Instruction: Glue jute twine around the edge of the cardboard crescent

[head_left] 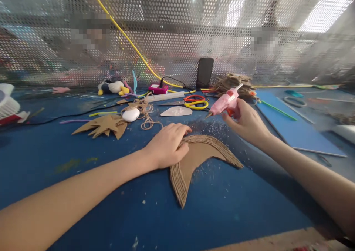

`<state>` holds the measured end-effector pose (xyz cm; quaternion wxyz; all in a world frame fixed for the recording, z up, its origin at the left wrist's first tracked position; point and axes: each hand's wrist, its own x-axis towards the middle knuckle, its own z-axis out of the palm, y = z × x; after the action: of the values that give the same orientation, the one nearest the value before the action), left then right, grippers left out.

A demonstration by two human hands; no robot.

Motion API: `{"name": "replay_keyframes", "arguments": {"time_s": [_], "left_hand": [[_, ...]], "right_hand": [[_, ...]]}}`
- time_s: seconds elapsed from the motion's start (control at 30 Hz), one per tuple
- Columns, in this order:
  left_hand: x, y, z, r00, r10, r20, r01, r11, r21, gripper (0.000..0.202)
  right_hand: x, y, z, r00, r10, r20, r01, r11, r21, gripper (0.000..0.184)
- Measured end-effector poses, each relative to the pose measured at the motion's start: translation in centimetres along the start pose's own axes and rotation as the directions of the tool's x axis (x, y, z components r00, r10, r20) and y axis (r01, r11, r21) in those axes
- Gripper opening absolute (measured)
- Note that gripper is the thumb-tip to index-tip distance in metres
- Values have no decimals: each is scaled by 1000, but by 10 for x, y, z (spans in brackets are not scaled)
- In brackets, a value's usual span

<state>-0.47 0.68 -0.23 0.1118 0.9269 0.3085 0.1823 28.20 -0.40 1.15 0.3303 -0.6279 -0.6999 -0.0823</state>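
Note:
A curved, crescent-like piece of cardboard [198,154] lies on the blue table, with rows of brown twine [179,184] along its outer edge. My left hand [172,143] is closed over its upper left edge, fingers bent and thumb on the surface; the fingertips are partly hidden. My right hand [246,121] grips a pink hot glue gun [224,102] above the table, right of the cardboard. Its nozzle points down and left, apart from the cardboard. From near my left hand, loose twine [145,114] runs back to a tangle.
Behind the cardboard lie yellow-and-red scissors [195,103], a white oval piece [176,111], a white rounded object [131,114] and cut cardboard shapes [104,126]. A phone [204,73] leans against the perforated metal screen [166,32]. A blue board [299,125] lies at right.

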Motion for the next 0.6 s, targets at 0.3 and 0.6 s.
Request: {"name": "replay_keyframes", "arguments": {"time_s": [0.3, 0.6], "left_hand": [[6, -12, -3, 1000, 20, -24, -24, 985, -173, 10], [6, -10, -4, 1000, 1, -1, -2, 982, -189, 9]], "right_hand": [[-17, -13, 3, 947, -321, 13, 319, 935, -157, 16], [-20, -19, 2, 893, -450, -5, 436, 867, -242, 7]]}}
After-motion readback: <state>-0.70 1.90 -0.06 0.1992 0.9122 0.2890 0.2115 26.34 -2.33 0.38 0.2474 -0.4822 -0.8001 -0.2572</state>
